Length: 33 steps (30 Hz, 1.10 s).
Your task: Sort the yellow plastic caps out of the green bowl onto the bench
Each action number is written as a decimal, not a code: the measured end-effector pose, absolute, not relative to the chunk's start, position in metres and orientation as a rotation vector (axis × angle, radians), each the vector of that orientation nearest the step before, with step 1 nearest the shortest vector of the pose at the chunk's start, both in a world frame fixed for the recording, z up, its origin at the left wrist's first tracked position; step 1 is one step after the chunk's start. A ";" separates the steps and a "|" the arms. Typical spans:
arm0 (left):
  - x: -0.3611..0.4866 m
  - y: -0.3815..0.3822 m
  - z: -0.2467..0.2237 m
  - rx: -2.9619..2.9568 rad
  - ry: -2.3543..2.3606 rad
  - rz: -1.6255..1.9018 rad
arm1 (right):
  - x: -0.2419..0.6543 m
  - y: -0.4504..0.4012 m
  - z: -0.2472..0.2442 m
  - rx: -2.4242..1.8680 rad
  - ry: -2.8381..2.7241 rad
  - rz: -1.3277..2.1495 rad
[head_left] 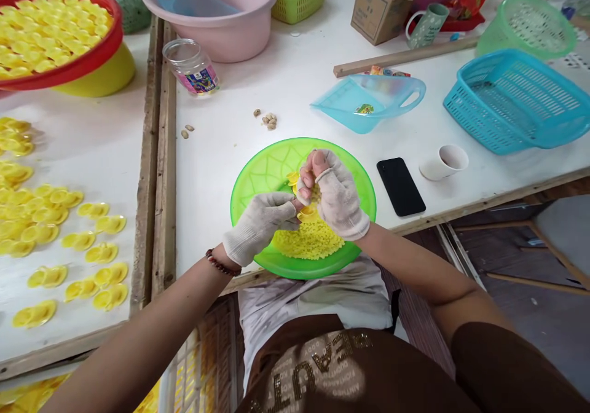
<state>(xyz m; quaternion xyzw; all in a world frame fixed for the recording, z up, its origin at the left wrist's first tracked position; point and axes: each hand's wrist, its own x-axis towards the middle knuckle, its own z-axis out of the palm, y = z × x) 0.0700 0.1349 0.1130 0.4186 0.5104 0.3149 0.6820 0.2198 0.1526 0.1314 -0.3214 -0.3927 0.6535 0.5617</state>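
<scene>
Both hands wear white gloves with bare fingertips and meet above a green basket (249, 185). My left hand (265, 222) pinches at the edge of a small yellow piece (308, 215), which hangs over the basket between the hands. My right hand (336, 192) is raised a little higher, its thumb and fingers curled together; what they hold, if anything, is too small to make out. Small yellow bits (308, 241) lie heaped in the near part of the basket, and a few larger yellow pieces (292, 180) show behind my fingers.
Right of the basket lie a black phone (401, 187) and a paper cup (443, 162). Beyond are a blue scoop (369, 102), a blue basket (516, 102), a clear jar (191, 69) and a pink basin (212, 29). Yellow pieces (41, 210) cover part of the left table.
</scene>
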 end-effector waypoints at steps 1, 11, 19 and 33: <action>0.071 0.134 0.112 0.930 1.147 0.717 | 0.219 0.152 0.131 -0.759 -0.944 1.514; 0.073 0.133 0.117 0.943 1.166 0.763 | 0.222 0.151 0.132 -0.713 -0.904 1.535; 0.075 0.132 0.116 0.928 1.199 0.776 | 0.223 0.150 0.130 -0.746 -0.888 1.541; 0.068 0.132 0.109 0.839 1.228 0.913 | 0.252 0.148 0.124 -0.973 -1.308 1.439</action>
